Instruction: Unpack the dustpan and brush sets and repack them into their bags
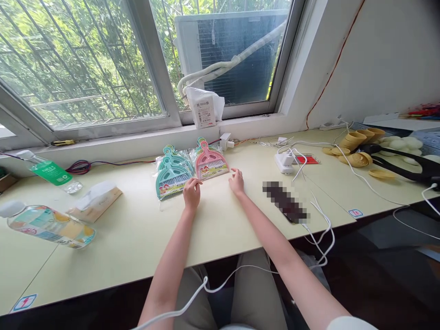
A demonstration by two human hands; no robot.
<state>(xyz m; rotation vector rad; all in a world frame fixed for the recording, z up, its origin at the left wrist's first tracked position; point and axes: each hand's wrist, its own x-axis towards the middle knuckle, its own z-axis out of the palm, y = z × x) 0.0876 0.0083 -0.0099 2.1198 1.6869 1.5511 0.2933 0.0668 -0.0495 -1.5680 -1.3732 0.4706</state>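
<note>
A pink mini dustpan-and-brush set [210, 161] in clear wrap lies on the pale yellow table [220, 229], its handle toward the window. My left hand [191, 193] is beside its lower left corner, fingers loosely bent and slightly apart. Near the lower right corner is my right hand [236, 182], with thumb and forefinger apart. Neither hand visibly holds anything; whether the left fingertips touch the wrap I cannot tell. Teal dustpan-and-brush sets [173, 176], overlapping in their wrap, lie just left of the pink one. More green and pink handles show behind it.
Two bottles, one green-labelled [51, 172] and one patterned [51, 227], lie left near a tissue pack [96, 201]. A pixelated phone [287, 204], white charger [284, 161] and cables lie right. Tan cups [354, 141] stand far right. Another tissue pack [205, 112] sits on the sill.
</note>
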